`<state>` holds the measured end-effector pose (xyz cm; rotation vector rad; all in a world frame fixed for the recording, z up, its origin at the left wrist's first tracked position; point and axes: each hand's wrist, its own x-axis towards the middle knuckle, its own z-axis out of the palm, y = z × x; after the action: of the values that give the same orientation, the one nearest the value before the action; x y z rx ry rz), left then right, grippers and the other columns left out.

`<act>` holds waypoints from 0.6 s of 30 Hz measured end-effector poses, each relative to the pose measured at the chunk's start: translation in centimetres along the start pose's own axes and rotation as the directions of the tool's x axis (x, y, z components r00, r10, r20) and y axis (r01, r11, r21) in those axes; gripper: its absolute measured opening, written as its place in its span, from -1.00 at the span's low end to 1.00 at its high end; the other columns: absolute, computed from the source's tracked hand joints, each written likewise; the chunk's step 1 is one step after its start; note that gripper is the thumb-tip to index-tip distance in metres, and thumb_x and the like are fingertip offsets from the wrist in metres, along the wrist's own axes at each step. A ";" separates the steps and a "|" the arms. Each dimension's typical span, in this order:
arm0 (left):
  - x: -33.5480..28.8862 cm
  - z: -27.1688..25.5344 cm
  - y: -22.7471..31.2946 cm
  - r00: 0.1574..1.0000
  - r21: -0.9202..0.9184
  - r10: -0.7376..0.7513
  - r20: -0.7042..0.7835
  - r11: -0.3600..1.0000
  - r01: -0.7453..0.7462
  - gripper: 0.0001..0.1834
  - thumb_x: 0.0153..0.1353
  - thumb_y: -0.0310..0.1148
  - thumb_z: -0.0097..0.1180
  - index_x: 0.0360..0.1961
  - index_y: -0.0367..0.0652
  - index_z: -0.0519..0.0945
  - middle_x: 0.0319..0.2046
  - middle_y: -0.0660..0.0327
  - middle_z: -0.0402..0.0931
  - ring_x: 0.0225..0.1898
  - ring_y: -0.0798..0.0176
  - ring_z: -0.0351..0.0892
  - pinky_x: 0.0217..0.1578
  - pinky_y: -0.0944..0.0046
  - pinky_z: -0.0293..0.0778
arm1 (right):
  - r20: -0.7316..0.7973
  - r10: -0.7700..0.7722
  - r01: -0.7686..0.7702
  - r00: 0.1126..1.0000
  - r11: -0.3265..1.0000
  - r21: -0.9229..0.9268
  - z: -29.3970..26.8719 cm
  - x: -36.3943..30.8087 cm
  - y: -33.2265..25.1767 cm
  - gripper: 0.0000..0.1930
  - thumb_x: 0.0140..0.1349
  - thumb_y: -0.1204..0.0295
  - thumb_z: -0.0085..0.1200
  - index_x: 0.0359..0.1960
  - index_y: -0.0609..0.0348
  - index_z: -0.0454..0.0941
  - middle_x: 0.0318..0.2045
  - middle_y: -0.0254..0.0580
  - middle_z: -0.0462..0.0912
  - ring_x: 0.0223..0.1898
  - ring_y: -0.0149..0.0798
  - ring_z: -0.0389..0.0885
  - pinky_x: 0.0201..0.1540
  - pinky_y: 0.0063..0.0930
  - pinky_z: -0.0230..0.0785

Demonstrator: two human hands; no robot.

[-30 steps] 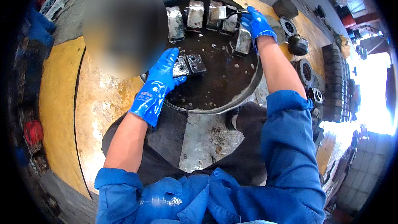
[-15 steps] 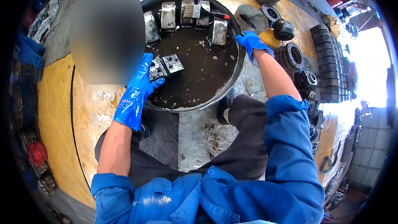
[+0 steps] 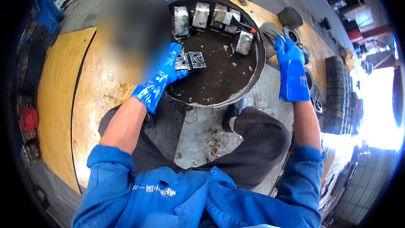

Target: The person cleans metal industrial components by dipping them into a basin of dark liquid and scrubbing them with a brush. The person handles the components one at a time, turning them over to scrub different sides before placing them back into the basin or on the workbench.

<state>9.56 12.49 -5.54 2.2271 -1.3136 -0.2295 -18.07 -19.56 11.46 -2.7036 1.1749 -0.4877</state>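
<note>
My left hand point(image 3: 171, 65), in a long blue rubber glove, is closed around a wet dark metal block point(image 3: 196, 60) with holes in its top face. The block is tilted over the near left of a round black tub point(image 3: 260, 55) of dark liquid. Outside the tub's right rim, my gloved right hand point(image 3: 290, 52) has its fingers curled beside a thin pale metal edge or rod; I cannot tell what it belongs to. A grey round bucket point(image 3: 270, 29) stands by that hand. Several wet metal blocks point(image 3: 201, 14) stand along the tub's far side, with a red-tipped brush point(image 3: 242, 25) lying across two.
A large blurred patch point(image 3: 133, 29) hides the area left of the tub. To the right are round metal parts point(image 3: 292, 35), a dark pot-like drum point(image 3: 290, 17) and stacked black ribbed parts point(image 3: 335, 93). Yellow boards point(image 3: 59, 114) cover the floor at left.
The view has shifted, so the tub sits farther right and higher. My right hand has turned upright and moved away from the tub's rim. My left hand still holds the block.
</note>
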 end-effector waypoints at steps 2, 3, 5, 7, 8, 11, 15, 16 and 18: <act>0.2 -0.5 0.7 1.000 0.029 0.006 -0.012 1.000 -0.006 0.19 -0.16 -0.10 0.60 0.50 -0.13 0.21 0.39 -0.10 0.30 0.41 -0.10 0.31 0.42 0.07 0.28 | 0.078 0.088 -0.118 0.993 0.724 0.680 0.7 -2.8 -4.1 -0.51 0.48 0.02 0.03 0.15 0.19 0.63 -0.19 -0.13 0.78 -0.26 -0.23 0.73 -0.17 -0.40 0.54; 0.8 -0.7 1.3 0.998 -0.038 -0.035 0.047 0.999 0.037 0.23 -0.16 -0.06 0.58 0.51 -0.18 0.17 0.41 -0.11 0.27 0.42 -0.12 0.30 0.43 0.07 0.26 | 0.244 0.033 -0.225 0.969 0.518 0.825 1.2 -3.2 -4.8 -0.50 0.48 0.09 0.06 0.21 0.26 0.56 -0.11 -0.05 0.76 -0.23 -0.20 0.75 -0.19 -0.47 0.57; 0.9 0.0 1.6 0.994 -0.076 -0.112 -0.016 0.991 0.110 0.26 -0.13 -0.02 0.57 0.53 -0.19 0.10 0.43 -0.14 0.24 0.43 -0.13 0.28 0.44 0.07 0.24 | 0.384 -0.108 -0.355 0.917 0.218 0.909 3.8 -4.4 -7.7 -0.49 0.48 0.13 0.06 0.26 0.27 0.50 -0.01 0.09 0.73 -0.10 -0.11 0.78 -0.19 -0.37 0.64; 0.9 -0.1 2.6 0.985 -0.054 -0.161 -0.065 0.986 0.158 0.26 -0.04 0.01 0.53 0.56 -0.21 0.04 0.46 -0.17 0.18 0.45 -0.13 0.25 0.45 0.06 0.21 | 0.469 -0.105 -0.456 0.877 0.122 0.881 7.9 -6.3 -9.5 -0.42 0.48 0.08 0.04 0.33 0.27 0.42 0.09 0.12 0.69 -0.03 -0.03 0.76 -0.11 -0.26 0.64; 0.6 0.4 2.1 0.982 -0.080 -0.142 -0.123 0.988 0.133 0.20 0.03 0.00 0.49 0.55 -0.22 0.05 0.46 -0.18 0.19 0.45 -0.14 0.26 0.45 0.06 0.20 | 0.503 -0.114 -0.495 0.857 0.089 0.864 9.4 -7.2 -10.7 -0.39 0.46 0.05 0.05 0.34 0.28 0.42 0.09 0.11 0.69 -0.02 -0.02 0.76 -0.08 -0.24 0.64; 0.6 1.0 2.2 0.948 -0.203 -0.202 -0.244 0.967 0.154 -0.13 0.23 -0.04 0.30 0.47 -0.21 0.27 0.35 -0.17 0.37 0.37 -0.14 0.39 0.39 0.03 0.29 | 0.561 -0.106 -0.545 0.821 0.149 0.825 9.5 -9.7 -14.5 -0.40 0.44 0.05 0.10 0.30 0.28 0.46 0.05 0.07 0.72 -0.03 -0.04 0.76 -0.08 -0.26 0.64; 1.1 1.9 2.0 0.889 -0.256 -0.150 -0.432 0.966 0.039 -0.62 0.37 -0.16 0.10 0.11 -0.08 0.65 0.06 0.00 0.63 0.13 -0.10 0.60 0.21 0.01 0.47 | 0.610 -0.113 -0.581 0.784 0.213 0.786 8.6 -10.2 -15.3 -0.43 0.46 0.08 0.08 0.31 0.26 0.47 0.02 0.03 0.73 -0.05 -0.09 0.76 -0.04 -0.27 0.64; 1.3 1.9 2.2 0.913 -0.260 -0.177 -0.369 0.962 0.081 -0.63 0.37 -0.14 0.09 0.08 -0.07 0.66 0.05 0.01 0.64 0.13 -0.10 0.60 0.20 0.01 0.48 | 0.647 -0.155 -0.602 0.747 0.256 0.756 8.2 -10.1 -15.1 -0.44 0.46 0.08 0.08 0.32 0.25 0.47 0.02 0.03 0.73 -0.04 -0.10 0.76 -0.03 -0.26 0.63; 1.6 1.7 2.5 0.944 -0.254 -0.228 -0.237 0.953 0.167 -0.63 0.37 -0.10 0.09 0.04 -0.06 0.69 0.03 0.04 0.66 0.12 -0.09 0.60 0.19 0.01 0.48 | 0.716 -0.232 -0.635 0.658 0.341 0.693 7.6 -9.8 -14.0 -0.45 0.47 0.09 0.07 0.32 0.24 0.46 0.01 0.02 0.73 -0.03 -0.10 0.75 0.00 -0.26 0.62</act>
<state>7.79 9.56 -5.44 2.1047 -0.8743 -0.1438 -12.08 -2.78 5.74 -1.3543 0.6336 0.0579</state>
